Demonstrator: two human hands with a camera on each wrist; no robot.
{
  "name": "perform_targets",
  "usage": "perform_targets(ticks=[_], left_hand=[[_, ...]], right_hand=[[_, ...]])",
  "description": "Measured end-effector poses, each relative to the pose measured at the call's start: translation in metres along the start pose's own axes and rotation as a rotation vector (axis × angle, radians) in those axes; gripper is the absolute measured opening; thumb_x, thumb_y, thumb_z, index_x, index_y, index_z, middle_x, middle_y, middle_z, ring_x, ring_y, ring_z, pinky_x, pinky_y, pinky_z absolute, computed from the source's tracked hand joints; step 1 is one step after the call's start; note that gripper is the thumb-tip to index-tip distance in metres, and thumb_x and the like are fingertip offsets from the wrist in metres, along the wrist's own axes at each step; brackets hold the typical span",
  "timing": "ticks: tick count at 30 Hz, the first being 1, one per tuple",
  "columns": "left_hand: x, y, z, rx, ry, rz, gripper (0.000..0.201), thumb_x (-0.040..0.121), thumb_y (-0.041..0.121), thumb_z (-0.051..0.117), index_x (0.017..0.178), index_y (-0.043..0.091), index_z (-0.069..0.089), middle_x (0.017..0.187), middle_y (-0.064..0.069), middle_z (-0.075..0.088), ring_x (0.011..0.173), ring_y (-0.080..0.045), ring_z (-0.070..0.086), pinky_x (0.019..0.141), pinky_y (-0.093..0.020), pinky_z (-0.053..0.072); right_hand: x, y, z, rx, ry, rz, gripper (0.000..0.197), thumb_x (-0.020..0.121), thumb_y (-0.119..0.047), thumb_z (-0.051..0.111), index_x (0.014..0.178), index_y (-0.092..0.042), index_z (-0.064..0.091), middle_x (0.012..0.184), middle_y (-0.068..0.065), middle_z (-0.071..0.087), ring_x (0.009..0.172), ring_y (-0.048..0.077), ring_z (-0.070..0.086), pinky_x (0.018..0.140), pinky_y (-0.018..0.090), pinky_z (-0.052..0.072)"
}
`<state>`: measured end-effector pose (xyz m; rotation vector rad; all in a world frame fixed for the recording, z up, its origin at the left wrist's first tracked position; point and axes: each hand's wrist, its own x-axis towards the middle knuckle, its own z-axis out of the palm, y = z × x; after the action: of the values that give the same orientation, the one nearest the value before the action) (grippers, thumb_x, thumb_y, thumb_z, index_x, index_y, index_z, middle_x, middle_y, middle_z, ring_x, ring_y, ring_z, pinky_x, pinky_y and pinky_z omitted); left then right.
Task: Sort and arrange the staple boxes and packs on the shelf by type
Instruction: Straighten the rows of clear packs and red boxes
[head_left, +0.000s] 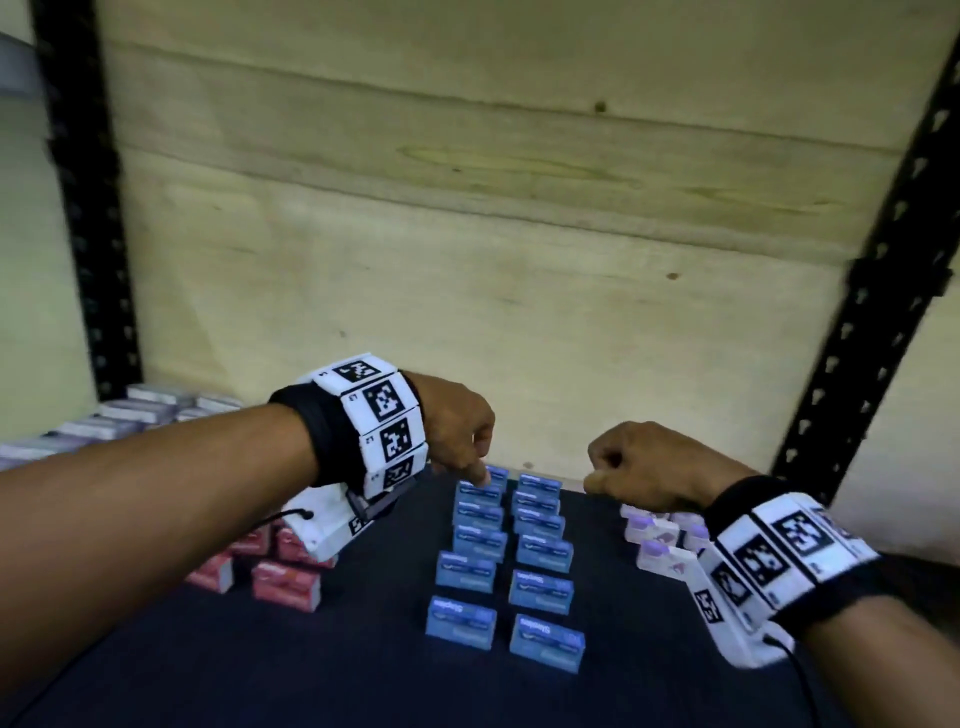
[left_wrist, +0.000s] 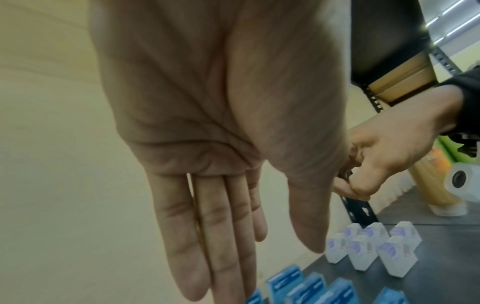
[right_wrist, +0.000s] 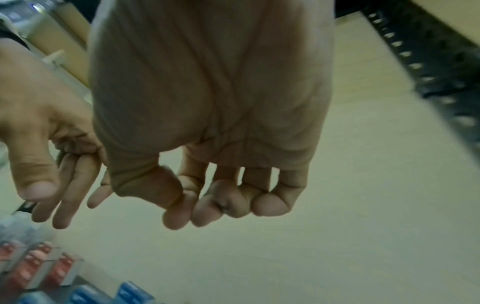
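Blue staple boxes (head_left: 543, 551) (left_wrist: 298, 288) (right_wrist: 130, 294) stand in two columns on the middle of the dark shelf (head_left: 363, 649). Red boxes (head_left: 285, 582) (right_wrist: 28, 267) are grouped to their left, partly hidden under my left wrist. White packs with purple marks (head_left: 657, 556) (left_wrist: 371, 248) stand to the right. My left hand (head_left: 467, 462) (left_wrist: 233, 236) (right_wrist: 52, 195) points down with straight fingers, a fingertip on the rearmost blue box of the left column. My right hand (head_left: 608, 478) (left_wrist: 363, 181) (right_wrist: 223, 205) hovers behind the white packs, fingers curled into a fist, holding nothing.
Pale grey-lilac boxes (head_left: 130, 421) lie in rows at the far left back. A plywood back panel (head_left: 519, 260) closes the shelf behind. Black perforated uprights (head_left: 88, 234) (head_left: 857, 338) stand at both sides. Bare dark shelf surface runs along the front.
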<state>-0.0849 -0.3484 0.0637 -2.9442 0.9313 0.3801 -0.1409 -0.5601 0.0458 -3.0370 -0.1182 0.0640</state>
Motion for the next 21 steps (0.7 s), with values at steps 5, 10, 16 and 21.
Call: perform_targets(ticks=[5, 10, 16, 21], left_hand=[[-0.052, -0.051, 0.008, -0.071, 0.057, -0.149, 0.039, 0.087, 0.048, 0.066, 0.114, 0.022, 0.056, 0.106, 0.006, 0.070, 0.085, -0.010, 0.061, 0.068, -0.023, 0.043], [-0.109, -0.104, 0.024, -0.099, 0.082, -0.298, 0.034, 0.085, 0.047, 0.068, 0.110, 0.025, 0.059, 0.104, 0.006, 0.067, 0.092, -0.014, 0.061, 0.079, -0.028, 0.047], [-0.171, -0.169, 0.050, -0.111, 0.111, -0.455, 0.033, 0.085, 0.047, 0.068, 0.108, 0.024, 0.059, 0.107, 0.007, 0.065, 0.093, -0.015, 0.058, 0.082, -0.028, 0.047], [-0.211, -0.218, 0.076, -0.079, 0.112, -0.533, 0.033, 0.094, 0.042, 0.056, 0.122, 0.026, 0.054, 0.120, 0.003, 0.054, 0.098, -0.016, 0.051, 0.081, -0.027, 0.041]], right_hand=[[0.022, -0.052, 0.001, 0.104, -0.048, -0.228, 0.024, 0.081, -0.026, 0.073, 0.062, -0.020, 0.060, 0.059, -0.009, 0.060, 0.056, 0.005, 0.051, 0.059, 0.022, 0.041], [0.040, -0.111, 0.004, 0.118, -0.085, -0.389, 0.008, 0.077, -0.021, 0.080, 0.071, -0.026, 0.077, 0.067, -0.022, 0.071, 0.063, -0.008, 0.064, 0.060, 0.010, 0.044], [0.059, -0.193, 0.015, 0.118, -0.144, -0.514, 0.016, 0.082, -0.022, 0.076, 0.067, -0.026, 0.072, 0.072, -0.012, 0.073, 0.062, -0.006, 0.059, 0.061, 0.012, 0.043], [0.067, -0.262, 0.033, 0.138, -0.110, -0.551, 0.017, 0.089, -0.029, 0.061, 0.080, -0.022, 0.073, 0.081, -0.011, 0.073, 0.080, 0.008, 0.066, 0.074, 0.028, 0.052]])
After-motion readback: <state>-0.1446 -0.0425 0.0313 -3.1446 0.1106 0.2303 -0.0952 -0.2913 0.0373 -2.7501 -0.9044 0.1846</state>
